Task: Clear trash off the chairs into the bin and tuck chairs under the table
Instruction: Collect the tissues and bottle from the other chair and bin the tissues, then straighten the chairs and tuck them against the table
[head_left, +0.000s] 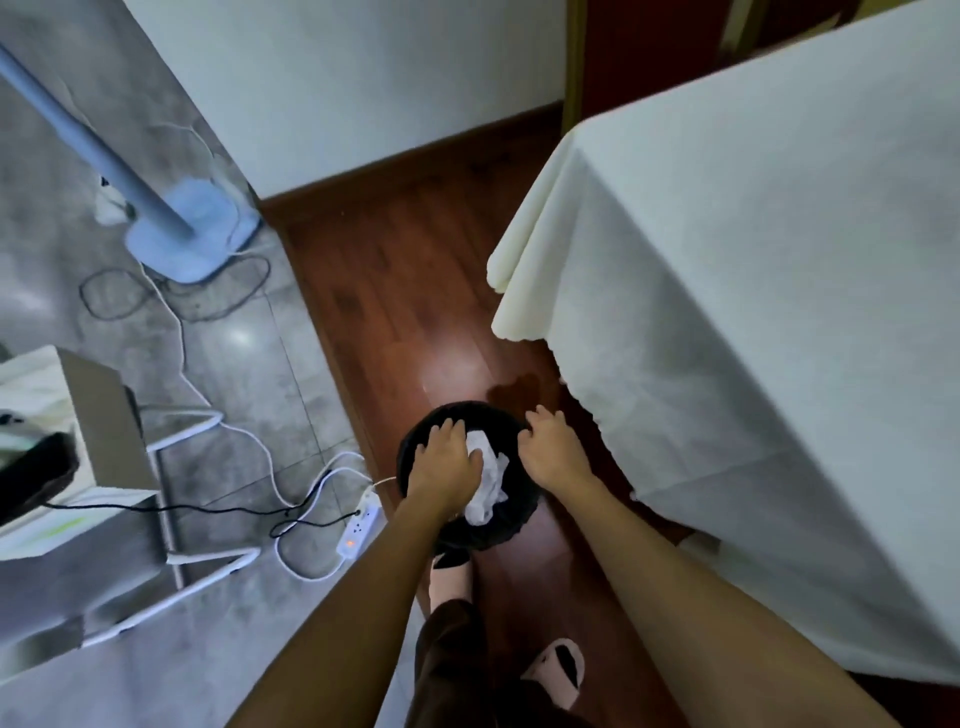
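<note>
The left hand (445, 457) presses flat and open on crumpled white paper (485, 480), light and soft, inside the black bin (415, 441). The right hand (553, 444) grips the bin's rim.

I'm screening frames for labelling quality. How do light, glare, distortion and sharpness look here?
Head view: dim, bluish light; glare patches on the grey tiles and wood floor; wide-angle bending of the fan pole and tablecloth edges; left-edge box smeared; hands and bin reasonably sharp.
</note>
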